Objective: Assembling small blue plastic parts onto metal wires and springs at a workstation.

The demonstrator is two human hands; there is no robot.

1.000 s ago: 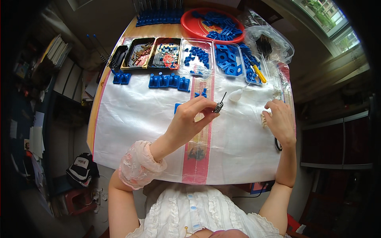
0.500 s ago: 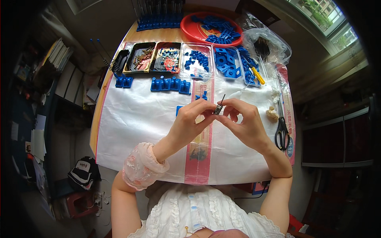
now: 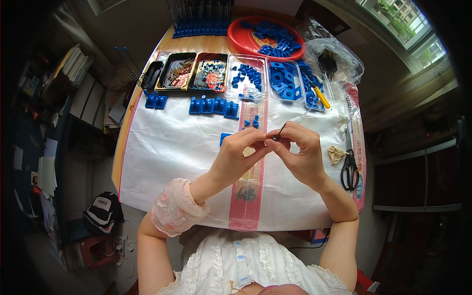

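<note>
Over the middle of the table, my left hand and my right hand meet at the fingertips, both closed in a pinch. Between them is a small dark metal coil spring, now seen nearly end-on and mostly hidden by fingers. Its thin straight end sticks up toward the upper right. Behind my left fingers a blue plastic piece lies partly covered. Several small blue wedge-like pieces are just beyond my hands. Farther back stands a row of blue plastic blocks.
Trays of screws, small metal parts and blue pieces line the back. Behind them are a red basin and a plastic bag. A yellow-handled tool and black-handled scissors lie right.
The spring has turned from side-on to nearly end-on, and my fingertips have closed more tightly around it. My right hand has shifted slightly toward my left.
</note>
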